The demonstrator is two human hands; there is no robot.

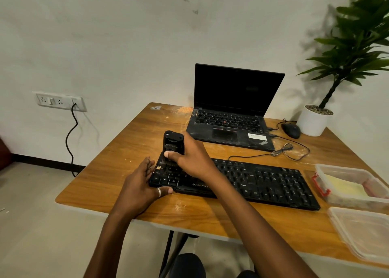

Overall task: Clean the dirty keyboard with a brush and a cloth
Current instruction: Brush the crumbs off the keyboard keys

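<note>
Here, keyboard (263, 183): black, along the table's (130, 143) near edge, left end toward the near-left corner.
Brush (173, 144): black, upright on the keyboard's left end (head down on the keys).
Right hand (189, 157): wrapped round the brush, thumb across its front.
Left hand (141, 178): clasps the keyboard's left end, thumb on its front edge.

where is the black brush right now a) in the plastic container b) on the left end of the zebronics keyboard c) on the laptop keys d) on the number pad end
B: the right hand holds the black brush on the left end of the Zebronics keyboard, near the Ctrl key, while the left hand grips that end.
</note>
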